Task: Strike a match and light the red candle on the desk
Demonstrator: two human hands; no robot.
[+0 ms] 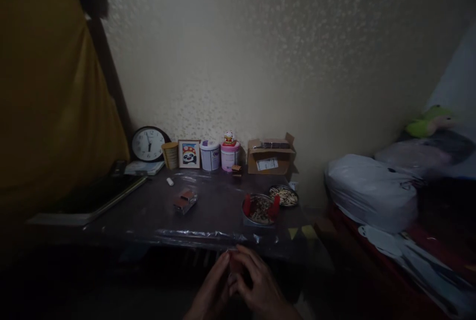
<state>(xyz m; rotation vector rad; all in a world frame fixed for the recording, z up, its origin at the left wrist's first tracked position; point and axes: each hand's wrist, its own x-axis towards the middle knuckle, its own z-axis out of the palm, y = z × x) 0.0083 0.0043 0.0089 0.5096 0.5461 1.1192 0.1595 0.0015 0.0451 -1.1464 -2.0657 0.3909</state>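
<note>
My left hand (pixel 212 285) and my right hand (pixel 256 280) meet in front of the table's near edge. Their fingers close around a small, flat reddish-brown thing (pixel 235 263), largely hidden and too dark to name. Beyond them on the table (pixel 148 211) lies a clear-wrapped pack of small brown boxes (pixel 185 201). To the right of the pack stands a round metal bowl (pixel 256 222) of small mixed bits, with red pieces (pixel 275 207) at its sides. Behind it, a second dish (pixel 283 196) holds many thin pale sticks.
Along the wall stand a clock (pixel 149 143), a yellow cup (pixel 170 155), a framed panda picture (pixel 189 154), two tubs (pixel 210 156) and a cardboard box (pixel 271 161). Yellow paper pieces (pixel 308 232) lie at the right corner. A white bag (pixel 372 191) sits farther right.
</note>
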